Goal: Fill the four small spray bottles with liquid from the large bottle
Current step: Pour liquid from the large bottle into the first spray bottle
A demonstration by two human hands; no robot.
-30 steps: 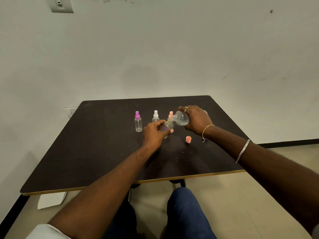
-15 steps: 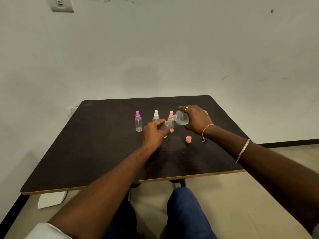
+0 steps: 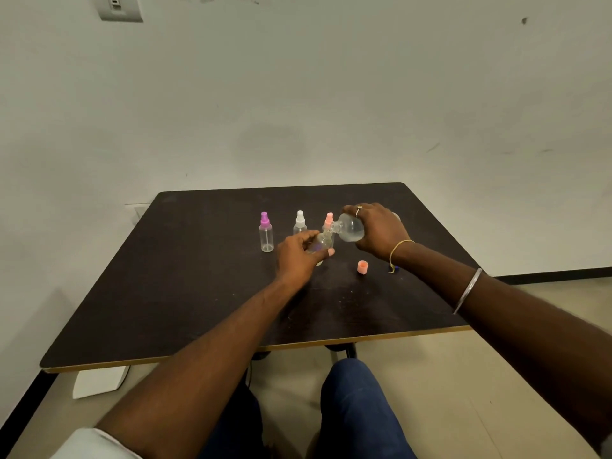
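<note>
My right hand (image 3: 381,231) grips the large clear bottle (image 3: 350,228), tipped on its side with its neck pointing left. The neck meets the mouth of a small uncapped clear bottle (image 3: 320,242), which my left hand (image 3: 298,260) holds just above the dark table (image 3: 198,293). Three small spray bottles stand upright in a row behind: one with a purple top (image 3: 266,233), one with a white top (image 3: 300,223), one with a pink top (image 3: 329,220), the last partly hidden by the bottles in my hands.
A loose pink cap (image 3: 363,267) lies on the table below my right wrist. A small blue thing (image 3: 395,268) sits by it, half hidden by my bracelet. The table's front edge is near my knees; a wall stands right behind the table.
</note>
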